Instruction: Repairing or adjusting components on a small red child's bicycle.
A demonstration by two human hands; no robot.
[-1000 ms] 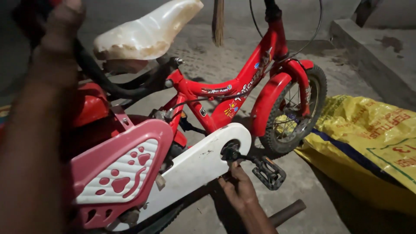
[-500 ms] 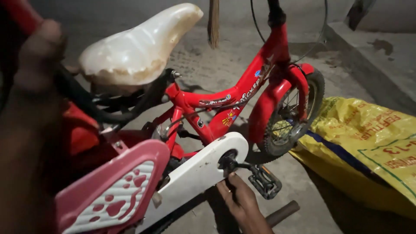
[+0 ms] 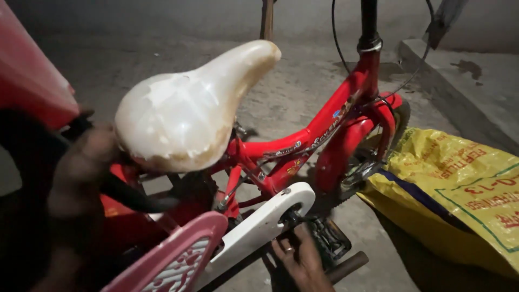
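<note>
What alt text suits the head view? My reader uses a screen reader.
A right hand reaches the pedal of a small red bicycle with a worn white seat; the left hand grips behind the seat. A yellow sack lies beside the front wheel.

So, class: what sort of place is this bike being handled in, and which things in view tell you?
Probably an outdoor yard or roadside at night: a rough concrete ground, a raised kerb, and a yellow sack lying beside the bike.
</note>
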